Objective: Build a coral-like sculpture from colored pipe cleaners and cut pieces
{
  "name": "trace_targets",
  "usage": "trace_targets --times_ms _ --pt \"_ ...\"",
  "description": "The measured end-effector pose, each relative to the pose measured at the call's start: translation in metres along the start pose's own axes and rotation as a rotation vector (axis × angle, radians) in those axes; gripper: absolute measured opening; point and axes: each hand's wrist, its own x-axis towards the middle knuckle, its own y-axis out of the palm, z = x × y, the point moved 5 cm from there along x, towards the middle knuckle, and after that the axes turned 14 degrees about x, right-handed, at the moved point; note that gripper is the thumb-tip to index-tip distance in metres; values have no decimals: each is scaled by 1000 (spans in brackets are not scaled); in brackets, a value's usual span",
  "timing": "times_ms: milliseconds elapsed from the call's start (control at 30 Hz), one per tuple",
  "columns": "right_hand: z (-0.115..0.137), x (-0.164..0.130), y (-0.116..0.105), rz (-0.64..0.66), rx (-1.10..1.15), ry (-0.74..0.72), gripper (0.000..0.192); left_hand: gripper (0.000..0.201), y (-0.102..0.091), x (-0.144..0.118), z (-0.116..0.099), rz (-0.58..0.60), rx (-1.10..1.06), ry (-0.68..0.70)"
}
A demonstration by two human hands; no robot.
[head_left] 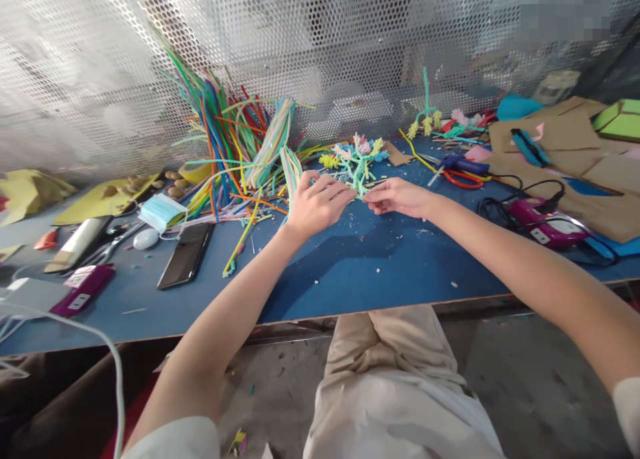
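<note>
Both my hands meet at the base of a small pipe-cleaner tree (359,167), whose mint-green branches end in yellow, blue and pink tufts. My left hand (320,202) comes from the left, back of the hand up, its fingertips bent down at the foot of the stem. From the right, my right hand (397,198) pinches the stem's lower end between thumb and forefinger. Left of my hands lies a large heap of loose pipe cleaners (220,139) in many colours, with a pale bundle (273,142) beside it.
A black phone (185,256), a blue face mask (163,211) and a purple power strip (84,290) lie left. On the right are red-handled scissors (463,179), a glue gun (465,164), another purple power strip (545,224) and brown cardboard (545,134). Perforated metal mesh (350,39) stands behind.
</note>
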Motion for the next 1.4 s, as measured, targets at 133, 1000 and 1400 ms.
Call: trace_targets --times_ms 133,1000,1400 --pt "0 -2 2 -14 -34 15 36 28 0 -1 -1 -96 40 23" --pt "-5 2 12 -104 112 -321 22 27 -6 1 3 -101 28 -34" --pt "4 0 8 -206 -119 -600 21 24 -6 0 2 -150 66 -33"
